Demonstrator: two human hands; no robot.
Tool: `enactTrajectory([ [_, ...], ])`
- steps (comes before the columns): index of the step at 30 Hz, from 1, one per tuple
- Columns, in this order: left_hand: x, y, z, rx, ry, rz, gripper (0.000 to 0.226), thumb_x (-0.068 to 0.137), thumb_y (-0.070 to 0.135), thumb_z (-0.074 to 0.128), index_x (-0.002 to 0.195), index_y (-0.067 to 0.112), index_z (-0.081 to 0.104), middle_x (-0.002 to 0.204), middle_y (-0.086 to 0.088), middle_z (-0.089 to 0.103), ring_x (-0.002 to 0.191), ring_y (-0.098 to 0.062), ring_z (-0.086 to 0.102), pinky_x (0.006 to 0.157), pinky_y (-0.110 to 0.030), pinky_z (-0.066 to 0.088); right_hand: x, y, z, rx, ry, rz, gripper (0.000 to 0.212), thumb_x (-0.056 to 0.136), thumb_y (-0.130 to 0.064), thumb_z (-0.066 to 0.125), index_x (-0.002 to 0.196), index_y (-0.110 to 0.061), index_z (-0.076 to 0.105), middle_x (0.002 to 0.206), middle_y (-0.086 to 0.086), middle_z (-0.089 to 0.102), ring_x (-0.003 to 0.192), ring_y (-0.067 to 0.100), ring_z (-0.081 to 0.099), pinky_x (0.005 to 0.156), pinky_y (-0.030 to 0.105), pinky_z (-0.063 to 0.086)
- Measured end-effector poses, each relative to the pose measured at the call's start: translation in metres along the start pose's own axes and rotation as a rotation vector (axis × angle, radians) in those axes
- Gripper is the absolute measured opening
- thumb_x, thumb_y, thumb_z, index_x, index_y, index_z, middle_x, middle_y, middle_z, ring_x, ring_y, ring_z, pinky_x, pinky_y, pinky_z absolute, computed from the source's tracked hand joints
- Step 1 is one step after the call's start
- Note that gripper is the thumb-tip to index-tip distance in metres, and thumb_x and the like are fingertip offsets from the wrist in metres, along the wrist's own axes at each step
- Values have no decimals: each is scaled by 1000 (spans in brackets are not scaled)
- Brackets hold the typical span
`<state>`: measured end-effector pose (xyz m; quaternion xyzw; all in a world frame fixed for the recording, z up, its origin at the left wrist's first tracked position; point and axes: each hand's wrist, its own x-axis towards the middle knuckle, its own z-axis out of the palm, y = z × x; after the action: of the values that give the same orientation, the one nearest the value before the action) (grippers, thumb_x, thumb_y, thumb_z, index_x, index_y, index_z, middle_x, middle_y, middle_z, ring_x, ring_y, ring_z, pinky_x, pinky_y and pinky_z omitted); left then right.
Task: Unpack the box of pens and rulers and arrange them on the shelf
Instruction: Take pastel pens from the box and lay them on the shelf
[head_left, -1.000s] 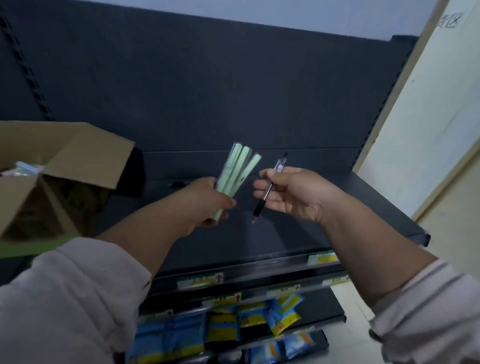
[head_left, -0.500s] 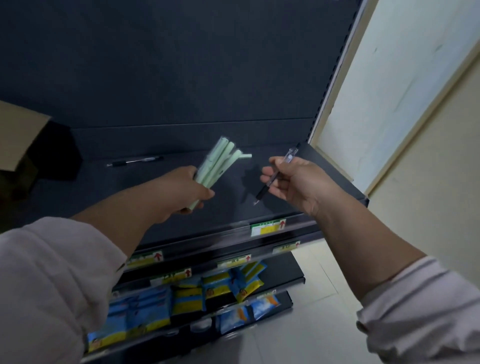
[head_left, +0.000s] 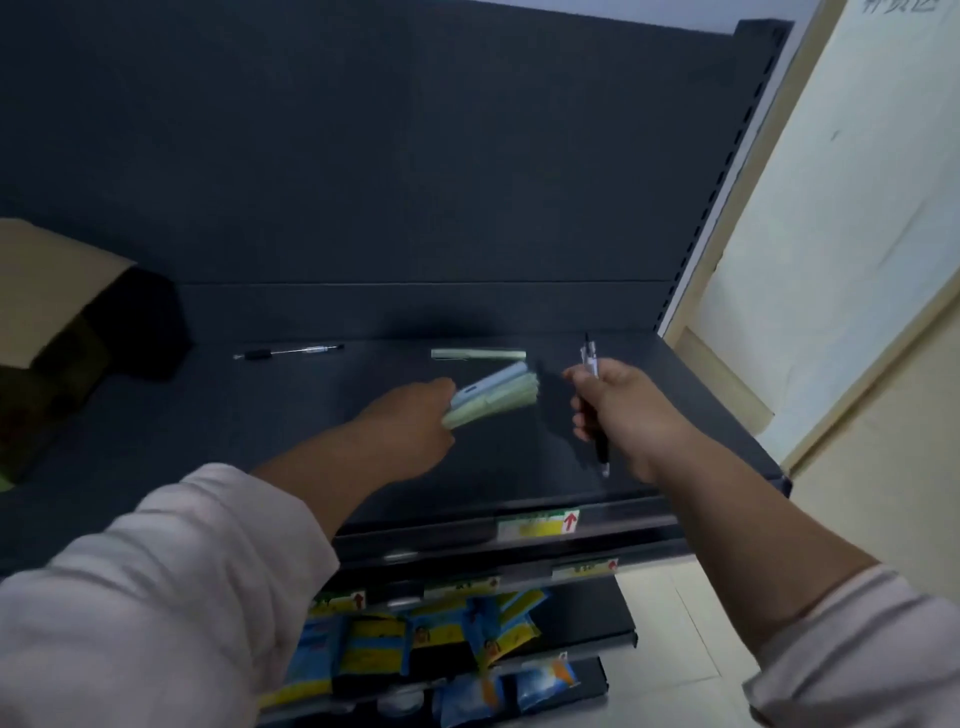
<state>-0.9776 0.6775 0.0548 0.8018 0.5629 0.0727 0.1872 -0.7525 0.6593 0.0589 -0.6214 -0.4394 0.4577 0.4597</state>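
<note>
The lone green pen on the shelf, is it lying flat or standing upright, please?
Lying flat: the green pen rests lengthwise on the shelf.

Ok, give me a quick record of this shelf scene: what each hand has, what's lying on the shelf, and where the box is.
left hand: grips a bundle of green pens
right hand: holds a black pen
shelf: loose black pen and loose green pen, lying apart near the back
box: cardboard, at the shelf's left end
lower shelves: blue and yellow packets
</note>
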Motion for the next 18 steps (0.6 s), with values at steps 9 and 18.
enactTrajectory([
  [9, 65, 8, 26, 406, 173, 48, 49, 85, 9, 52, 131, 20, 36, 119, -4, 45, 108, -24, 44, 76, -32, 38, 83, 10, -16, -719, -96, -331, 17, 95, -18, 53, 107, -12, 64, 98, 3, 61, 91, 19, 55, 75, 25, 38],
  [18, 120, -5, 40, 474, 211, 20, 60, 91, 37, 51, 145, 26, 27, 135, -2, 35, 121, -25, 34, 97, -35, 30, 136, 26, -1, -846, -167, -502, 29, 96, -27, 53, 122, -16, 61, 119, 2, 57, 112, 22, 49, 93, 22, 30],
])
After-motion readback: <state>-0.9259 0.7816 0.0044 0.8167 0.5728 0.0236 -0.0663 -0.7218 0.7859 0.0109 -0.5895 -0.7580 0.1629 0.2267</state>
